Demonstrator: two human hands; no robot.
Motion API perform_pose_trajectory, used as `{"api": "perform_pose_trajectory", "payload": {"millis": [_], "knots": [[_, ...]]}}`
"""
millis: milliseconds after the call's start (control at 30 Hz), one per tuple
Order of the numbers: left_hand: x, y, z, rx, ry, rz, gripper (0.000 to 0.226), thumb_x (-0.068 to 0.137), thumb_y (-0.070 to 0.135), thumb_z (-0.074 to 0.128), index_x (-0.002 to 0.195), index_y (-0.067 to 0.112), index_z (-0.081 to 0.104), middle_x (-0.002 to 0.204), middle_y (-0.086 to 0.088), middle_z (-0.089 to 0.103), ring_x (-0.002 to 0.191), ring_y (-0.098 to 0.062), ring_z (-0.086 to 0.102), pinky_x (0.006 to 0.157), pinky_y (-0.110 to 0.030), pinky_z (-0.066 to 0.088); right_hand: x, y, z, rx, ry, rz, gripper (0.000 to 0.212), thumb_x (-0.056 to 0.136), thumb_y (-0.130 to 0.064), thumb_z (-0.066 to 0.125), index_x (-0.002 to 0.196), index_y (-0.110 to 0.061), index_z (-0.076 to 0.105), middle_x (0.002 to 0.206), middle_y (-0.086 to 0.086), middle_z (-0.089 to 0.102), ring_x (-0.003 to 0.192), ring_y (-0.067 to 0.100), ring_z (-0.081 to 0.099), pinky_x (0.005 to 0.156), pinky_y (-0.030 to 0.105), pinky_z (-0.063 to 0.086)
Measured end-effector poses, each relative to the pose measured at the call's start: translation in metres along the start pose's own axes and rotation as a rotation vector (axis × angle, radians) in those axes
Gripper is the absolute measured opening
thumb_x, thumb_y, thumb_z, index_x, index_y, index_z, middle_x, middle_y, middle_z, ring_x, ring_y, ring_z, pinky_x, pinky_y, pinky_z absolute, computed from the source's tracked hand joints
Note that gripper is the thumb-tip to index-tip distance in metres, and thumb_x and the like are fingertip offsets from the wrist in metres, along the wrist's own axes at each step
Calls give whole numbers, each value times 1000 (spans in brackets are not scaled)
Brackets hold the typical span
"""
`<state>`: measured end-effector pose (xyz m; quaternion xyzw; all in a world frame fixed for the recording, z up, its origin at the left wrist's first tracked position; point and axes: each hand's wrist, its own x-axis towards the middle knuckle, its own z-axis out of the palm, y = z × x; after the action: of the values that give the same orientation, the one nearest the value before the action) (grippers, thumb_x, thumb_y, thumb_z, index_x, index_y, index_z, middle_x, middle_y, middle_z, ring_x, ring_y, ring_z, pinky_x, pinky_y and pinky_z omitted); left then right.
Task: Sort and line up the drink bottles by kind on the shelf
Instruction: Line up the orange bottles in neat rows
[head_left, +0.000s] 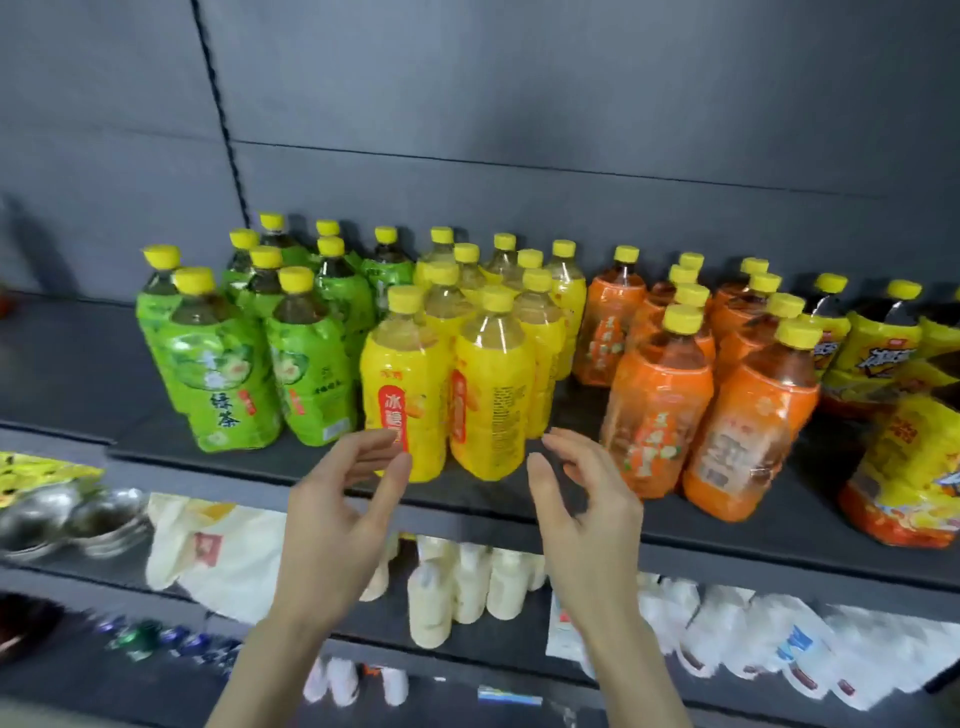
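Head view: shelf (72, 364), mid frame, stocked by kind: green bottles (223, 374) left, yellow bottles (447, 374) centre, orange bottles (670, 405) right. Left hand (345, 501) and right hand (584, 501) held half-open, empty, at the bases of 2 front yellow bottles. Step judged: squaring of the yellow row; a 2-handed grip is called for next.

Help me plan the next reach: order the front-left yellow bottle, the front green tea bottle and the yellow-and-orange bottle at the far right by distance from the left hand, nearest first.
1. The front-left yellow bottle, just beyond the fingertips of the left hand.
2. The front green tea bottle, off to that hand's left.
3. The yellow-and-orange bottle, far right, beyond the right hand.
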<state>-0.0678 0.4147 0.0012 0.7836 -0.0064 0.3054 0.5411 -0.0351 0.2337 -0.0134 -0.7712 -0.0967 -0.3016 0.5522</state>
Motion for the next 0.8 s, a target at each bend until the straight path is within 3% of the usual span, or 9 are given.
{"api": "perform_pose_trajectory", "payload": {"millis": [167, 300, 467, 533, 633, 800], "knots": [[-20, -48, -118, 67, 75, -110, 11, 84, 30, 65, 94, 29, 62, 92, 20, 69, 88, 0, 64, 80, -15, 48, -61, -41, 110, 73, -161, 44, 39, 85, -48, 52, 106, -19, 68, 108, -9, 66, 104, 8, 60, 91, 31, 50], [-20, -74, -195, 90, 123, -170, 14, 86, 16, 65, 93, 28, 62, 87, 24, 68, 85, 0, 64, 75, -11, 48, -92, -74, 181, 64, -289, 57, 34, 85, -39, 58, 110, -18, 67, 107, -10, 66, 101, 6, 60, 87, 15, 46], [9, -95, -264, 130, 208, -132, 13, 86, 12, 65, 96, 20, 64, 90, 10, 70, 86, 3, 63, 71, -4, 44, -92, -111, 255, 77, -382, 7, 35, 87, -44, 56, 112, -21, 65, 110, -9, 65, 106, 6, 59, 89, 22, 49], [27, -108, -288, 153, 224, -126, 15, 86, 15, 66, 97, 24, 63, 93, 7, 70, 88, 1, 63, 73, -7, 46, -86, -121, 285, 103, -414, 2, 28, 89, -36, 60, 112, -20, 65, 109, -6, 65, 106, 10, 58, 84, 17, 50], [58, -128, -323, 196, 253, -112, 14, 82, 34, 62, 95, 37, 58, 96, 13, 68, 93, 1, 62, 79, -21, 49, -75, -132, 335, 122, -383, -68, 36, 87, -44, 55, 109, -17, 66, 102, -7, 65, 98, 8, 59, 85, 25, 48], [115, -169, -372, 268, 276, -96, 16, 79, 39, 60, 94, 41, 54, 95, 16, 67, 94, 10, 58, 76, -6, 44, -57, -140, 428, 168, -373, -69, 42, 83, -48, 52, 105, -16, 68, 98, -7, 66, 95, 8, 61, 82, 18, 47]]}}
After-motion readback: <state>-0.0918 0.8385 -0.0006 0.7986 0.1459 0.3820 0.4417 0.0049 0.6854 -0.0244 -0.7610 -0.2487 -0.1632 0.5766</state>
